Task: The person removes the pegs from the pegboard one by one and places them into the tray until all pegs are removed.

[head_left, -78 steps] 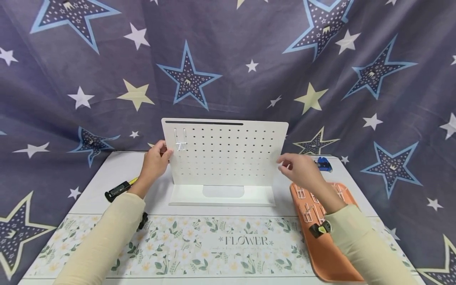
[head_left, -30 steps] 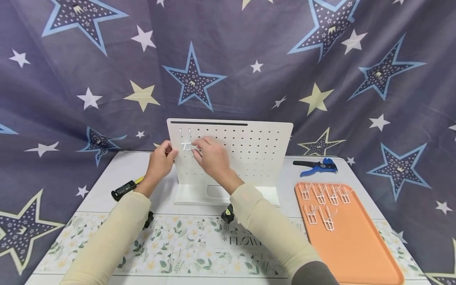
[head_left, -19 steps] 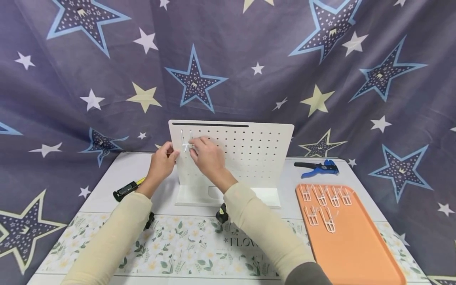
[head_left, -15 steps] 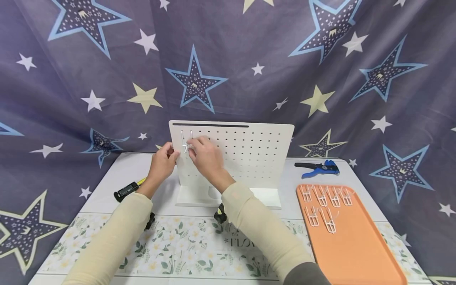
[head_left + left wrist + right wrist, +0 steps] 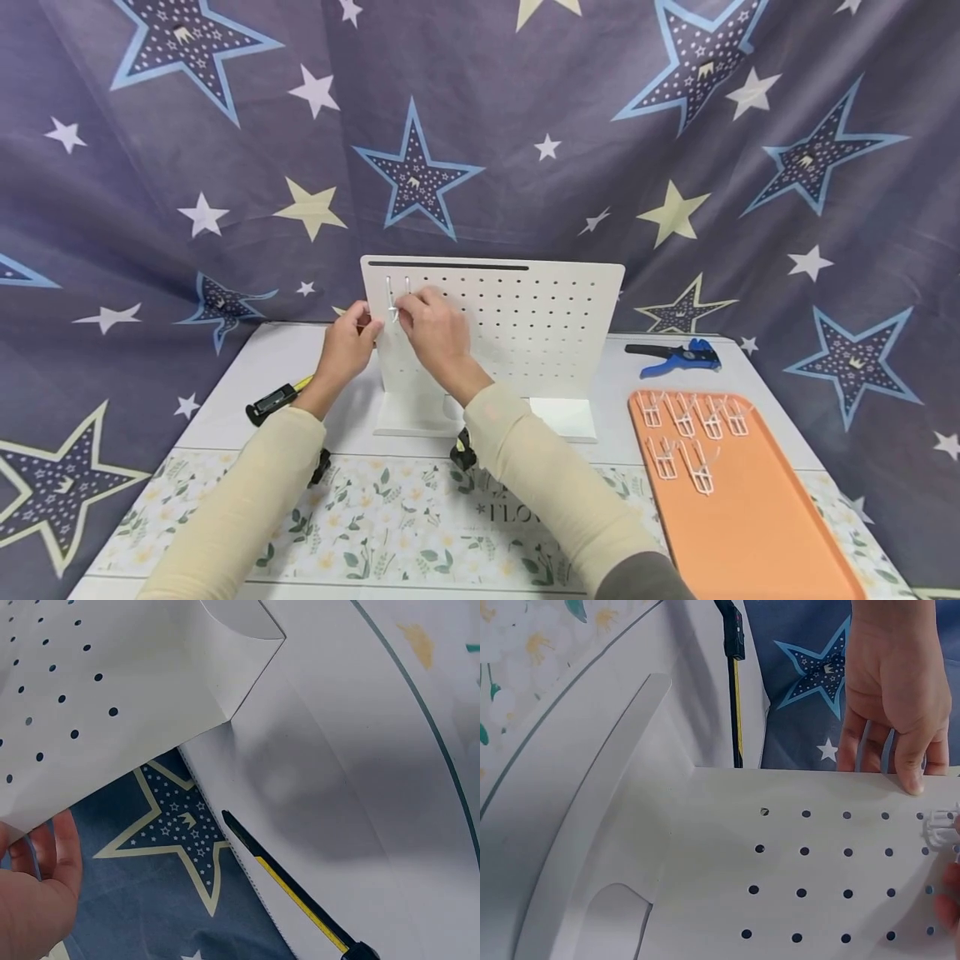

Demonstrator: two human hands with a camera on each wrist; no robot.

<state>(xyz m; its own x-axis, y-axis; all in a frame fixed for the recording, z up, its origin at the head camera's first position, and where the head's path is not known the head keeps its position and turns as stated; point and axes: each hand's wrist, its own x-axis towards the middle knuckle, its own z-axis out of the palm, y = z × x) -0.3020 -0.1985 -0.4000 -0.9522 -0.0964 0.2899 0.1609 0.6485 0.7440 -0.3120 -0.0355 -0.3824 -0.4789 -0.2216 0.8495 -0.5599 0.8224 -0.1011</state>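
A white pegboard (image 5: 525,325) with a folded base stands upright at mid-table. My left hand (image 5: 349,346) grips its left edge, thumb on the front face and fingers behind, as the right wrist view also shows. Near the board's top left corner hangs a white wire hook (image 5: 392,310) with two long prongs. My right hand (image 5: 437,333) pinches the lower part of this hook between thumb and fingers, covering some of it. At the right border of the right wrist view, the right fingertips (image 5: 951,900) are beside the hook's frame.
An orange tray (image 5: 757,533) at the right carries several white wire hooks (image 5: 701,471). Behind it lies a blue and black plier-like tool (image 5: 678,357). A black and yellow utility knife (image 5: 272,403) lies left of the board. Star-patterned cloth (image 5: 480,125) hangs behind.
My right hand has moved left from the board's right edge to the hook at the upper left, then slightly further left onto it. The left hand has kept its hold on the left edge.
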